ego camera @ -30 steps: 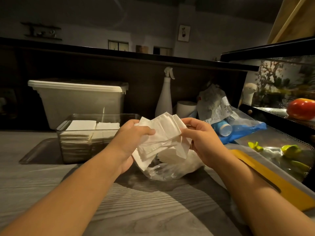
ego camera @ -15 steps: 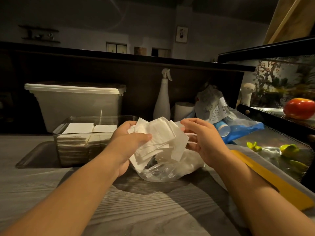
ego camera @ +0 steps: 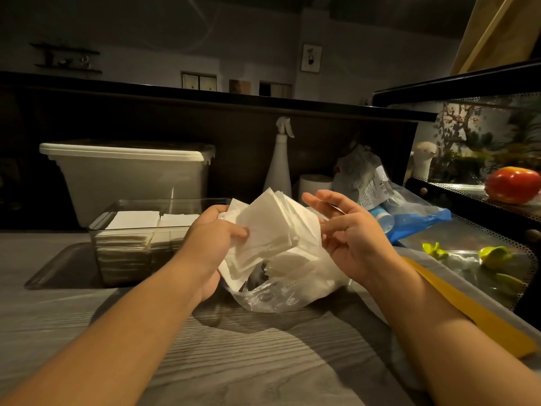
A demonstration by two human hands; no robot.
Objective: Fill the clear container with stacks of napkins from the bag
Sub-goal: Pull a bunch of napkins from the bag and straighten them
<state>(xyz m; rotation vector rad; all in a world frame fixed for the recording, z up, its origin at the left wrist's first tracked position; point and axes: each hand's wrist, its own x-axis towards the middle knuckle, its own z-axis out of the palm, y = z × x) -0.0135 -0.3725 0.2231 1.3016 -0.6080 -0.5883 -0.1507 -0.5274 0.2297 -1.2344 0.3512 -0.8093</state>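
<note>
The clear container [ego camera: 164,201] stood on the counter [ego camera: 234,356] to the person's left, with two stacks [ego camera: 133,219] already inside and room beside them. The left hand [ego camera: 213,238] pinched a loose, fanned bunch of napkins [ego camera: 272,227] above the bag [ego camera: 281,291], thumb on top. The right hand [ego camera: 348,238] hung just beside the bunch, fingers spread, holding nothing. The bag looked far from empty, so I judged the filling roughly half done.

Napkin stacks [ego camera: 133,221] in the container [ego camera: 164,201], bag [ego camera: 281,291] right of it, bin [ego camera: 131,183] behind, spray bottle [ego camera: 278,171] behind the bag
</note>
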